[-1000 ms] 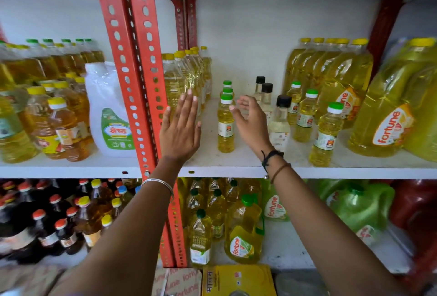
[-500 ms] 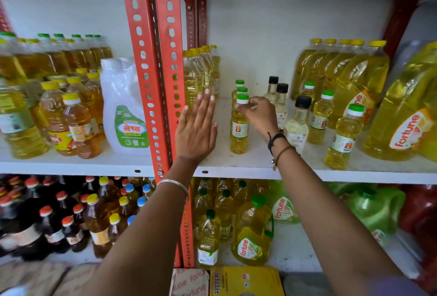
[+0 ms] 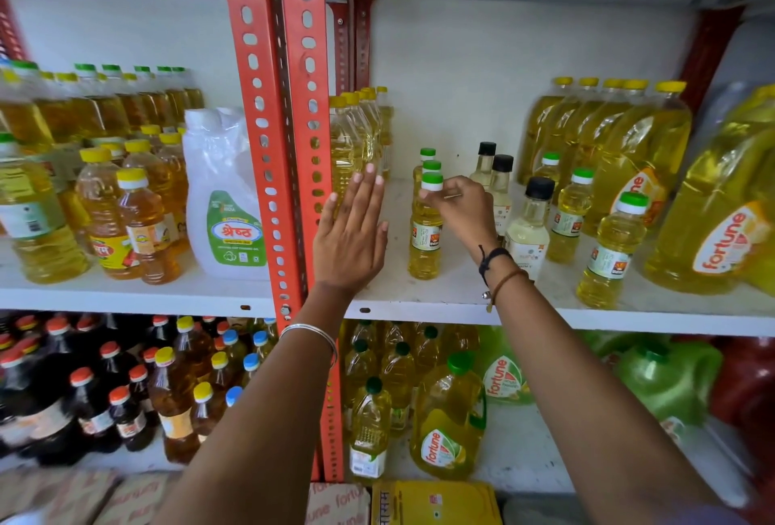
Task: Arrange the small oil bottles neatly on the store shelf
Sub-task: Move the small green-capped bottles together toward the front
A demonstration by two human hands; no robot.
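Three small green-capped oil bottles stand in a row front to back on the white shelf (image 3: 419,298); the front one (image 3: 424,243) is nearest me. My right hand (image 3: 463,214) pinches the neck of that front bottle just under its cap. My left hand (image 3: 352,239) is flat and open, fingers together, held upright to the left of the row beside the tall yellow-capped bottles (image 3: 356,134). Three more small green-capped bottles (image 3: 606,247) line up further right. Three black-capped pale bottles (image 3: 530,222) stand between the two rows, partly hidden by my right hand.
An orange perforated upright (image 3: 276,147) rises just left of my left hand. Large yellow Fortune jugs (image 3: 713,205) crowd the right side. A white jug (image 3: 226,197) and more oil bottles fill the left bay. Lower shelf holds dark and yellow bottles.
My right hand has moved left and closed its fingers on the neck of the front small bottle. My left hand has stayed open and flat beside the row.
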